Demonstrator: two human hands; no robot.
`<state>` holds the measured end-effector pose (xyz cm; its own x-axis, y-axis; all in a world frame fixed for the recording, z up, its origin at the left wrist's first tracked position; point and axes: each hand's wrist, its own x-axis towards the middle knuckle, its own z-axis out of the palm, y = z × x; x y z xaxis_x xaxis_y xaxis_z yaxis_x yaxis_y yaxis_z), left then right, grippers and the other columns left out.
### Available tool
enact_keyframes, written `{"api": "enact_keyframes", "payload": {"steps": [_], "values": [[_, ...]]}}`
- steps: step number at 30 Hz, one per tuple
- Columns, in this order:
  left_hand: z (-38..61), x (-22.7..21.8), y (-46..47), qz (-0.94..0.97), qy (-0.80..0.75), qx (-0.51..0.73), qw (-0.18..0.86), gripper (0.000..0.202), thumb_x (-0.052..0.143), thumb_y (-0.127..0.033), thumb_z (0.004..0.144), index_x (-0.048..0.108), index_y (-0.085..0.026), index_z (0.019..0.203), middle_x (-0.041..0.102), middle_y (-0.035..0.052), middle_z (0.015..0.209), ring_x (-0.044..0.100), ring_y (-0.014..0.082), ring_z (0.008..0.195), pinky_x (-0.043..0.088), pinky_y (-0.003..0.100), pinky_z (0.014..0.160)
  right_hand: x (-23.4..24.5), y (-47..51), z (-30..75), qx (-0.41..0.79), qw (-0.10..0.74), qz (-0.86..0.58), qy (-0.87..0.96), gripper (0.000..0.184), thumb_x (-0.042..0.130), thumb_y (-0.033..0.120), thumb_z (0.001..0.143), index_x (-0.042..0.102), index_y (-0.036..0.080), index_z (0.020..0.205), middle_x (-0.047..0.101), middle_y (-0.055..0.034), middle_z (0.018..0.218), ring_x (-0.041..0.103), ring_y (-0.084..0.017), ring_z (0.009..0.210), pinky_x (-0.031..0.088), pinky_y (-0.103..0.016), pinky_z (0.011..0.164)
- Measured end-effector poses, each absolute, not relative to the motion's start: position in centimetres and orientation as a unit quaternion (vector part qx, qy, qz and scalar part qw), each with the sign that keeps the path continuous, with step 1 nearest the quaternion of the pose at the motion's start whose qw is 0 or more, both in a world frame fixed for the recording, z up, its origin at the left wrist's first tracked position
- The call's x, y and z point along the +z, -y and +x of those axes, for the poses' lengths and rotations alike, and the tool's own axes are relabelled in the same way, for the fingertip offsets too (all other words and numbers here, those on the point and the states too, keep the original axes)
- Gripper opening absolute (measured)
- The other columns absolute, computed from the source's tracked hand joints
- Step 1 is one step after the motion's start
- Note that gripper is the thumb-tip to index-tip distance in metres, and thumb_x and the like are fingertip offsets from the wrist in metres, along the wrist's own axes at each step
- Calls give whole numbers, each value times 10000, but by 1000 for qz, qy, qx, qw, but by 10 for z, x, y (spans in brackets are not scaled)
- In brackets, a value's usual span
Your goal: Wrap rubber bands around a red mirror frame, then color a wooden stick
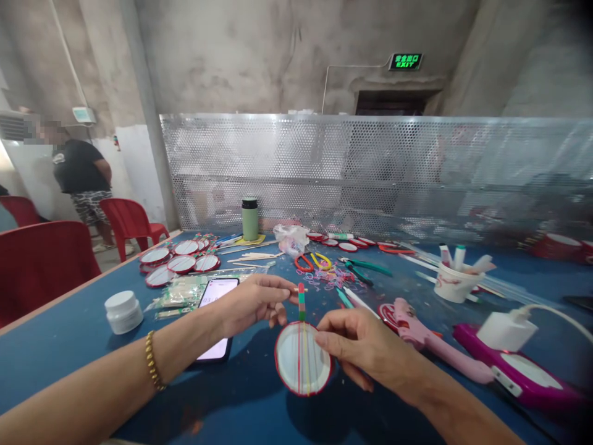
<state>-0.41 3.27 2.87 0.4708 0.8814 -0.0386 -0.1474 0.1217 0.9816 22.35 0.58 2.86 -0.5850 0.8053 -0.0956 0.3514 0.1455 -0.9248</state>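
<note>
A round white lid with a red rim (296,364) is held upright just above the blue table (83,346). Coloured rubber bands run across its face, and a red and green stick (301,301) rises from its top. My right hand (359,346) pinches the lid's right edge. My left hand (257,300) pinches a small thin wooden stick next to the coloured stick's top. A gold bracelet (152,360) is on my left wrist.
A phone (215,296) with a lit screen lies under my left forearm. A pink glue gun (419,327), a white charger (503,330), a white jar (123,311), several finished red-rimmed lids (180,262), scissors, a green flask (250,219) and a cup of markers (456,281) lie around. A person stands at far left by red chairs.
</note>
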Motion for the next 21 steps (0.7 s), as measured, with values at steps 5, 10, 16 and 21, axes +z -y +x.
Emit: {"api": "enact_keyframes", "payload": {"steps": [5,10,16,21], "values": [[-1,32,-34,551,-350,388,651,155,714,-227,747,657,-100,815,641,23,700,546,61,499,361,182,447,27,-7,223,520,225,-397,722,409,584,559,877,603,158,800,483,77,398,379,-33,290,206,-147,329],[0,34,-33,564,-374,395,621,137,701,-232,731,621,-122,743,537,-35,538,463,51,423,272,184,409,29,-6,223,527,235,-388,718,409,606,558,861,606,154,800,502,71,412,392,-33,292,214,-148,333],[-13,37,-33,582,-412,388,584,136,686,-241,720,629,-124,758,527,-33,520,445,57,426,243,191,410,30,-4,223,542,244,-364,717,410,626,556,848,621,148,808,519,65,446,407,-30,305,215,-145,336],[-25,38,-37,580,-433,389,570,173,704,-259,693,643,-117,769,520,-34,533,425,55,429,223,196,409,32,-4,223,536,253,-372,715,424,639,568,832,623,145,803,536,57,468,419,-26,307,218,-142,335]]}}
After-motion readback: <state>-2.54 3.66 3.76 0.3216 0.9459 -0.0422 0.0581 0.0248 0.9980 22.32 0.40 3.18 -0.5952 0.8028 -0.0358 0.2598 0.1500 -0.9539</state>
